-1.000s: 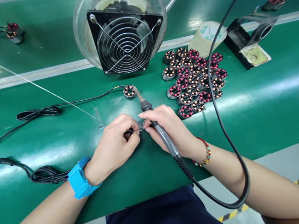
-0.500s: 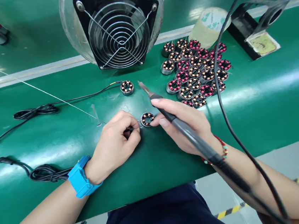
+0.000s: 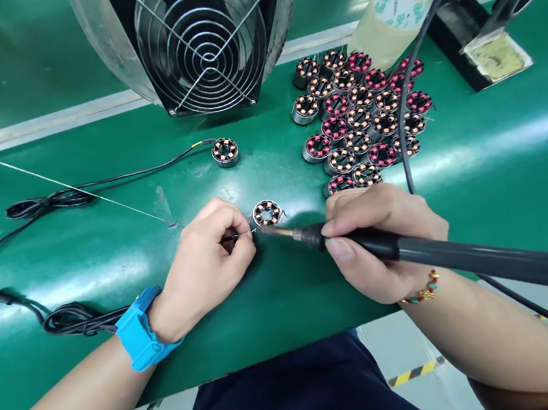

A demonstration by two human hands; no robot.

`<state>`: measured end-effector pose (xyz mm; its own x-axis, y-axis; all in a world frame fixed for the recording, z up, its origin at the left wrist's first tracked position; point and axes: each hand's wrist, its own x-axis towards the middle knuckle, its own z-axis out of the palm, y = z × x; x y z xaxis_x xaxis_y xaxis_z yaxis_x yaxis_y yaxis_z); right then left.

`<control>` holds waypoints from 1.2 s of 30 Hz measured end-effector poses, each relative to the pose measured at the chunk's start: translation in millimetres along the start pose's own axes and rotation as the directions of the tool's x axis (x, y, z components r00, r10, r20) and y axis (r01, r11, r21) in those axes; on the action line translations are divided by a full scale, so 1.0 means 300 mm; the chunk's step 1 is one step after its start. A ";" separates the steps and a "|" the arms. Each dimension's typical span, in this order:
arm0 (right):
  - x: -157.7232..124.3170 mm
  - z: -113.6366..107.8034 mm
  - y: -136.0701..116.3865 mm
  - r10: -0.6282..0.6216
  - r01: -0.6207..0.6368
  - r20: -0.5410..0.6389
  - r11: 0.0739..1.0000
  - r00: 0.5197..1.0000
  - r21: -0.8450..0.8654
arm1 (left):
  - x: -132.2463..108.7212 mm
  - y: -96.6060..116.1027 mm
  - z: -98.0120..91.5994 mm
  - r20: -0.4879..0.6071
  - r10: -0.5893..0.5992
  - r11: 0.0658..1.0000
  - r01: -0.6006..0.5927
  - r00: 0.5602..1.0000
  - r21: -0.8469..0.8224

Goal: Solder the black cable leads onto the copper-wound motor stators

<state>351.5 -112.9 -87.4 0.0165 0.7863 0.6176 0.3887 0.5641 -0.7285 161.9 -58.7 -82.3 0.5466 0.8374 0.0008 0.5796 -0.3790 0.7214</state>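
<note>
Pinching a wire (image 3: 230,238), the left hand (image 3: 213,250) is left of the coil (image 3: 257,215); the right hand (image 3: 397,215) grips an iron (image 3: 430,252), tip at the coil's near side, where steadiness likely matters most

fan (image 3: 209,57) top cut | iron (image 3: 428,251) rear cut @ R edge | wire (image 3: 229,238) part. hid

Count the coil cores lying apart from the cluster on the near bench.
2: one core joined to a black cable, another core beside the tip of the soldering iron. The left hand may hide others.
</note>
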 end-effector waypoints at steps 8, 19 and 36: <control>0.016 0.001 -0.006 -0.007 0.007 0.054 1.000 0.999 0.005 | 0.002 -0.004 0.001 -0.006 0.002 1.000 -0.001 1.000 0.002; 0.012 0.003 0.002 0.019 -0.017 0.023 0.996 1.000 -0.088 | 0.007 0.002 -0.001 -0.001 -0.028 0.999 0.028 1.000 -0.021; 0.009 0.091 0.060 0.133 -0.024 0.392 0.962 0.910 -0.272 | 0.010 0.004 -0.002 -0.021 -0.011 1.000 0.011 1.000 0.000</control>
<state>333.4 -93.6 -106.8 -0.2946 0.8896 0.3491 0.6237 0.4557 -0.6351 163.8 -56.5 -81.0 0.5273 0.8497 0.0072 0.5860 -0.3698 0.7210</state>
